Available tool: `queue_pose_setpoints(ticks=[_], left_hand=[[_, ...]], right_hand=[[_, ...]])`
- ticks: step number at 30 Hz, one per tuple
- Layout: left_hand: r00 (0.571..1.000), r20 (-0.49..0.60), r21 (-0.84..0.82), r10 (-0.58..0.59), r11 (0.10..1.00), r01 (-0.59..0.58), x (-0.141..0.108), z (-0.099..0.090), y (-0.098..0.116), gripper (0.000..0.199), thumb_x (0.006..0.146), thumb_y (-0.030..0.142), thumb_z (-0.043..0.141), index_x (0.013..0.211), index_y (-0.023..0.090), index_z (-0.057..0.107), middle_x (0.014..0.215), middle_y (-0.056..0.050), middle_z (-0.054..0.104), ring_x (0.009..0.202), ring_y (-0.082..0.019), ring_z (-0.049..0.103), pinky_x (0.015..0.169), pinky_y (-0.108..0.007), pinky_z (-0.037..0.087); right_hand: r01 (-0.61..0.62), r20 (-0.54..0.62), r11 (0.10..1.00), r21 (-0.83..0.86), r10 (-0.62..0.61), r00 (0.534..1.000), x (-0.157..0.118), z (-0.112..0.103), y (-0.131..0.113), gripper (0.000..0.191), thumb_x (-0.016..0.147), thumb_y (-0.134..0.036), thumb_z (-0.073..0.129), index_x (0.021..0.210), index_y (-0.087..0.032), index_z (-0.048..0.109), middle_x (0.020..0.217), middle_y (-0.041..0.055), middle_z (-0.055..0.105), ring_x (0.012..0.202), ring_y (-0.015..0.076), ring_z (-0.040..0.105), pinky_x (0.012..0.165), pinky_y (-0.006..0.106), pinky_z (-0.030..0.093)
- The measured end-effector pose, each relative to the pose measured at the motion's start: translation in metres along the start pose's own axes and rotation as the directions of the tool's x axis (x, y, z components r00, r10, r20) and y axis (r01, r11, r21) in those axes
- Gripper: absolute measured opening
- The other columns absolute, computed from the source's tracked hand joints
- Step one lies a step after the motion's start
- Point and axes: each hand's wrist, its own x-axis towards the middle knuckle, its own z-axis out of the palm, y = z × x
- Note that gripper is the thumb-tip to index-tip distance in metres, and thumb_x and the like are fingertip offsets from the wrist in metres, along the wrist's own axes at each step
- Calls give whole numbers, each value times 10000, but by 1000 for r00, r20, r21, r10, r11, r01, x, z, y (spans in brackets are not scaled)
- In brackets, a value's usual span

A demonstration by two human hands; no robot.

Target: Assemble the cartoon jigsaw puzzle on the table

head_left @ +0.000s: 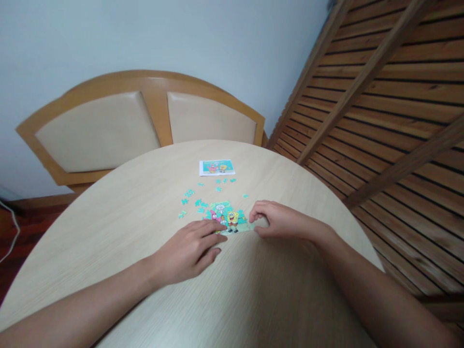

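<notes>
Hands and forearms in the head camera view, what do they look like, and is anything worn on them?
The left hand and right hand are bare, without gloves. The left forearm and right forearm show no sleeves, watch or bracelet.

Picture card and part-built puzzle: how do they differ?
The picture card lies towards the far side of the table; the part-built puzzle lies nearer the person, between the hands.
The picture card is a whole rectangle with a white margin; the part-built puzzle has a ragged upper outline.
The picture card is untouched, while the left hand has fingers on the part-built puzzle.
Both show pink and yellow cartoon figures on blue-green.
</notes>
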Motion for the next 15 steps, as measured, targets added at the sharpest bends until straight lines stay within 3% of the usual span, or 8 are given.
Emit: queue_pose_setpoints(ticks=[15], left_hand=[[1000,-12,-19,0,1000,-1,0,0,0,276,994,220,500,1235,214,634,1351,-98,631,1276,-266,588,1083,-475,499]], right_hand=[[35,-12,999,-32,-36,999,2,2,0,218,701,-117,639,898,-204,672,957,49,714,898,219,656,834,326,492]])
